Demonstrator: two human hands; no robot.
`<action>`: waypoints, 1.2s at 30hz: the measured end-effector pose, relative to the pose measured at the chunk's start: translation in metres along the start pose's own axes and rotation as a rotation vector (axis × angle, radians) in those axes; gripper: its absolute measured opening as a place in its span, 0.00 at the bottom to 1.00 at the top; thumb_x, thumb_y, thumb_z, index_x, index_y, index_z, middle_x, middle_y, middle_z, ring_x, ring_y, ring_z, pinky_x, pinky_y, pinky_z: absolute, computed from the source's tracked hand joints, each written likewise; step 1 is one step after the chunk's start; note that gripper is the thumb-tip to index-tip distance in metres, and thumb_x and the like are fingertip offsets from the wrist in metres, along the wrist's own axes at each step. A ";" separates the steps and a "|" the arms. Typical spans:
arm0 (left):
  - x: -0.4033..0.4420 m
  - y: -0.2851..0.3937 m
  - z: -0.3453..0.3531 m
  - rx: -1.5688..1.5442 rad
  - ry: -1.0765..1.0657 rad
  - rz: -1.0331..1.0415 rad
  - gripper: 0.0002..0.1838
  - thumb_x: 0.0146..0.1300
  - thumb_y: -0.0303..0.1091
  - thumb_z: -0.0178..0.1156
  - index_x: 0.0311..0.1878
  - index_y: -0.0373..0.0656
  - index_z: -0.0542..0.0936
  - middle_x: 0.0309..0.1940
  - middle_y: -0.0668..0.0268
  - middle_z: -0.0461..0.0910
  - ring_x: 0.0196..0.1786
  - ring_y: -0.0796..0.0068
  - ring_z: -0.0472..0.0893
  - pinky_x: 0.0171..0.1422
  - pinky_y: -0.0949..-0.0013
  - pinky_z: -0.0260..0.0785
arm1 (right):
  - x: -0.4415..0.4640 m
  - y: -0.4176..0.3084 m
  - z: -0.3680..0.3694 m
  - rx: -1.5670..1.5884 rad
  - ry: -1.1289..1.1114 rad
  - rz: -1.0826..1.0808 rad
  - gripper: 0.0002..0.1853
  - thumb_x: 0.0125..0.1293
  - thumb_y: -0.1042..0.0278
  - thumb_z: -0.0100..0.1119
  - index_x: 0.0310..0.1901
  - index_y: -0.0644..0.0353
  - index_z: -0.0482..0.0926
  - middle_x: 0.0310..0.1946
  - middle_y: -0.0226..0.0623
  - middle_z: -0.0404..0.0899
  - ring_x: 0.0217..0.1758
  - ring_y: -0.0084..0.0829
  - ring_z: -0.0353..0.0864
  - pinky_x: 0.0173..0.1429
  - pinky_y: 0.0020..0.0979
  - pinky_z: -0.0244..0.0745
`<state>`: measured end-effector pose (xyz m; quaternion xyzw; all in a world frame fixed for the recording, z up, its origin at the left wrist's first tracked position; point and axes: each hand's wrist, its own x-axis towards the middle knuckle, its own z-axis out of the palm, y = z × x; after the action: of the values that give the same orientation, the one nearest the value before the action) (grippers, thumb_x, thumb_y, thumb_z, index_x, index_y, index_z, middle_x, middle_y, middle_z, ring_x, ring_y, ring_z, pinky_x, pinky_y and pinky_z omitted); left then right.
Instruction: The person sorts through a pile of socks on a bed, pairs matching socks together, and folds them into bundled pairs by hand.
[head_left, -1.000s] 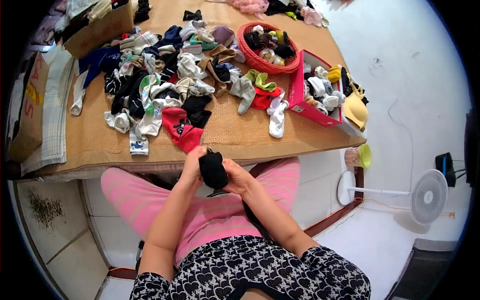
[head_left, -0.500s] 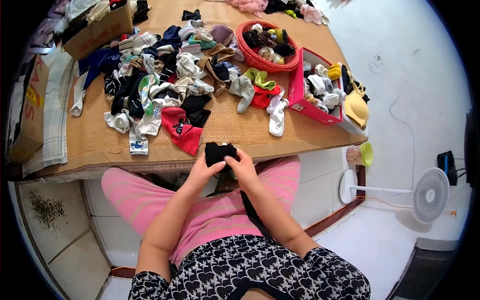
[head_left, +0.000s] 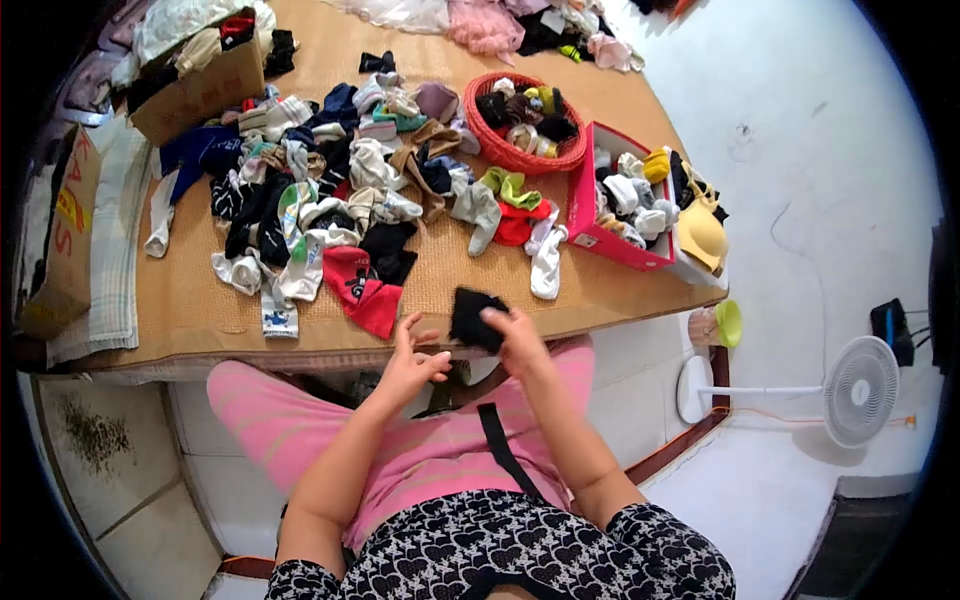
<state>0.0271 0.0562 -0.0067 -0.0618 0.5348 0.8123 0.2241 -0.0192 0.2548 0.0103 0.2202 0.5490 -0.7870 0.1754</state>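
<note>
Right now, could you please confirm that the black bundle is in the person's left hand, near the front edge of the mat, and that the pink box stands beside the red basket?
Not quite: the head view shows the black bundle in the right hand. It is near the mat's front edge, and the pink box stands beside the red basket.

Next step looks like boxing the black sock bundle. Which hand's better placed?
Right, I'd say. The right hand already holds the black sock bundle and is nearer the pink box. The left hand is empty and farther off.
</note>
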 end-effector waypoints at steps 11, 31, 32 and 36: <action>0.009 0.002 -0.021 0.119 0.134 0.010 0.19 0.63 0.37 0.58 0.54 0.38 0.71 0.43 0.66 0.74 0.40 0.81 0.74 0.40 0.77 0.68 | 0.061 -0.170 -0.031 0.160 0.049 -0.435 0.12 0.67 0.65 0.51 0.48 0.63 0.72 0.40 0.38 0.77 0.43 0.35 0.79 0.43 0.31 0.79; 0.020 0.051 -0.049 0.923 1.009 0.624 0.18 0.51 0.23 0.62 0.47 0.41 0.74 0.37 0.62 0.70 0.35 0.68 0.74 0.43 0.68 0.68 | 0.071 0.051 0.002 -0.852 0.058 -0.718 0.11 0.59 0.73 0.58 0.43 0.64 0.79 0.40 0.37 0.68 0.40 0.30 0.72 0.44 0.28 0.69; 0.020 0.051 -0.053 0.925 1.012 0.619 0.18 0.51 0.23 0.62 0.47 0.41 0.74 0.37 0.62 0.70 0.35 0.68 0.74 0.43 0.68 0.68 | 0.066 0.057 -0.001 -0.824 0.075 -0.759 0.08 0.59 0.75 0.57 0.40 0.64 0.79 0.37 0.35 0.67 0.37 0.28 0.71 0.42 0.27 0.69; 0.023 0.031 -0.069 1.010 0.794 0.519 0.13 0.54 0.26 0.62 0.44 0.41 0.73 0.38 0.61 0.71 0.36 0.67 0.74 0.43 0.65 0.68 | 0.038 0.056 0.009 -0.814 0.093 -0.782 0.06 0.59 0.78 0.56 0.38 0.64 0.79 0.35 0.32 0.68 0.33 0.24 0.71 0.40 0.23 0.68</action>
<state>-0.0167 -0.0088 -0.0174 -0.1126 0.8866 0.4070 -0.1886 -0.0237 0.2257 -0.0521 -0.0505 0.8561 -0.5077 -0.0828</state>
